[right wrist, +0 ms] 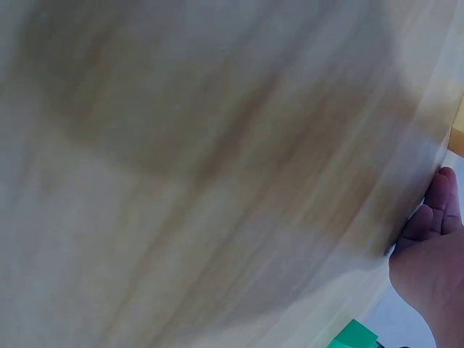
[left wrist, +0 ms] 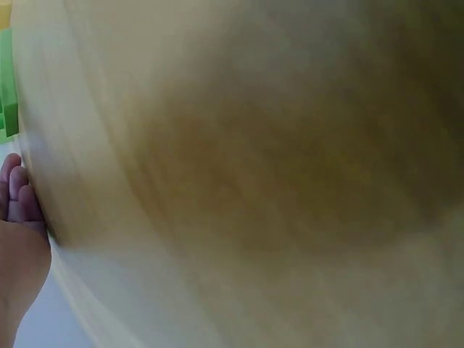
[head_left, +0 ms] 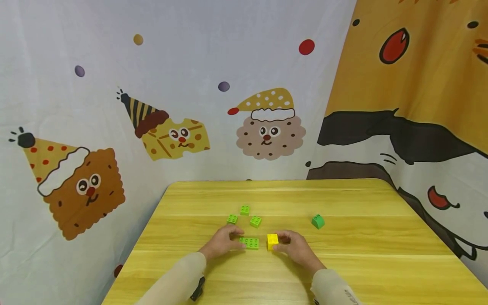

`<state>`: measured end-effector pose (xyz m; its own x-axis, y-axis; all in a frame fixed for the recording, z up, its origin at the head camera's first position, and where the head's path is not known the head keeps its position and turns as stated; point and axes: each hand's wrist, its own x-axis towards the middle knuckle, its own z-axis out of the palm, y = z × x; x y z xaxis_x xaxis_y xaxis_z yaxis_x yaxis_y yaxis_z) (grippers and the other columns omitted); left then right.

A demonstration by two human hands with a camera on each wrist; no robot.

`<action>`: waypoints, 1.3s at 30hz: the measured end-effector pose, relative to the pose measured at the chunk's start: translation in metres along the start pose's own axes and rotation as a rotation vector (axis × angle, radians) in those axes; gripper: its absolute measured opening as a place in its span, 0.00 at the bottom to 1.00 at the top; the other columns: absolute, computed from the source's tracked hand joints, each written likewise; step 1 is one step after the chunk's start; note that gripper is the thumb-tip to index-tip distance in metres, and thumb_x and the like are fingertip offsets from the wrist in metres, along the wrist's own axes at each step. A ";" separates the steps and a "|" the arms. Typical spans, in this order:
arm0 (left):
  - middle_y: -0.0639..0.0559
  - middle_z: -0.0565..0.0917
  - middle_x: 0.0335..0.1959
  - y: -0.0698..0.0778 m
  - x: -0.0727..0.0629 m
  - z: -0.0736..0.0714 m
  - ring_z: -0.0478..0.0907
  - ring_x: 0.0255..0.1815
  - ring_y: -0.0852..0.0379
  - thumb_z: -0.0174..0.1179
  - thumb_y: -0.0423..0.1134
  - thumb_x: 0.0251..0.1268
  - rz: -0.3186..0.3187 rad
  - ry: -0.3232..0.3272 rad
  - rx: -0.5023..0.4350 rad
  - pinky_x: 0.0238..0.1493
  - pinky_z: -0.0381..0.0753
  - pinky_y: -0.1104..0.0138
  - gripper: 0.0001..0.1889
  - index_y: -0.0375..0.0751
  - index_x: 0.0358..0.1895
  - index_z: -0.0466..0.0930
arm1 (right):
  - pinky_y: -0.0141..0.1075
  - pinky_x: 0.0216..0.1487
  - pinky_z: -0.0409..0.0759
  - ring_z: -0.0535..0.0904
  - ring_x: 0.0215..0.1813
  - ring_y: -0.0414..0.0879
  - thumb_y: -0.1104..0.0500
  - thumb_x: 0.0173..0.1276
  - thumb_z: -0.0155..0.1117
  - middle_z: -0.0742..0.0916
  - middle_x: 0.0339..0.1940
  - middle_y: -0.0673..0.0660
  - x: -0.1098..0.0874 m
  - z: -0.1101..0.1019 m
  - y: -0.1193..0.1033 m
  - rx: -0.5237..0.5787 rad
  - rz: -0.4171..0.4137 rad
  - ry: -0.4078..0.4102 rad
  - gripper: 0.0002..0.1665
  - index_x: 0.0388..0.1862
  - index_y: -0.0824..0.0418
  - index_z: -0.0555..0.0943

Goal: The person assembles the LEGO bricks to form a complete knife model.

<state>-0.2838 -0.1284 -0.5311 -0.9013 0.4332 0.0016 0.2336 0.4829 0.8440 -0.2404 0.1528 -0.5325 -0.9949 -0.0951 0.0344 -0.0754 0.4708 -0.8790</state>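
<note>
In the head view my left hand [head_left: 224, 242] is at the left end of a light green building brick [head_left: 251, 243] with two rows of studs. The thumb overlaps the brick's near left corner, and the fingers arch behind that end. A yellow block [head_left: 272, 240] stands a short gap to the right of this brick. Thumb and fingers of my right hand [head_left: 296, 249] pinch the yellow block from its right side. In the left wrist view, the green brick [left wrist: 8, 87] shows at the left edge, above the fingertips. Only a corner of the yellow block [right wrist: 457, 138] appears in the right wrist view.
Beyond the hands, three small light green bricks [head_left: 256, 221] lie grouped on the wooden table [head_left: 366, 271]. A darker green curved brick [head_left: 318, 221] is farther right. A printed cloth [head_left: 183, 63] hangs behind the table.
</note>
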 end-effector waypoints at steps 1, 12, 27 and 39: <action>0.56 0.79 0.49 -0.001 0.001 0.000 0.74 0.56 0.51 0.75 0.43 0.55 0.008 0.000 0.011 0.61 0.71 0.51 0.22 0.43 0.52 0.83 | 0.47 0.52 0.79 0.80 0.48 0.49 0.60 0.56 0.78 0.86 0.46 0.54 0.000 0.000 0.000 0.002 -0.001 0.003 0.23 0.51 0.63 0.84; 0.55 0.76 0.49 -0.005 0.004 0.001 0.72 0.59 0.47 0.77 0.40 0.52 0.058 -0.022 0.063 0.65 0.67 0.47 0.20 0.40 0.49 0.85 | 0.43 0.49 0.80 0.80 0.46 0.48 0.59 0.58 0.77 0.87 0.44 0.53 0.004 0.000 0.004 0.021 -0.008 -0.022 0.22 0.50 0.65 0.83; 0.51 0.74 0.52 0.000 0.003 0.000 0.70 0.57 0.47 0.76 0.41 0.54 0.090 -0.036 0.147 0.61 0.69 0.48 0.19 0.40 0.49 0.85 | 0.41 0.47 0.80 0.80 0.44 0.47 0.60 0.57 0.78 0.87 0.43 0.54 0.002 0.001 0.000 0.030 -0.005 -0.023 0.23 0.51 0.67 0.83; 0.55 0.79 0.45 -0.002 0.002 -0.004 0.75 0.48 0.54 0.74 0.41 0.56 0.092 -0.019 0.056 0.51 0.76 0.60 0.16 0.44 0.48 0.86 | 0.41 0.48 0.80 0.80 0.45 0.47 0.60 0.58 0.77 0.87 0.44 0.53 0.001 0.003 0.001 0.019 -0.010 -0.007 0.22 0.51 0.65 0.84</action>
<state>-0.2873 -0.1317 -0.5307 -0.8681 0.4919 0.0665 0.3352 0.4821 0.8095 -0.2411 0.1510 -0.5350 -0.9936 -0.1060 0.0397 -0.0838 0.4532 -0.8874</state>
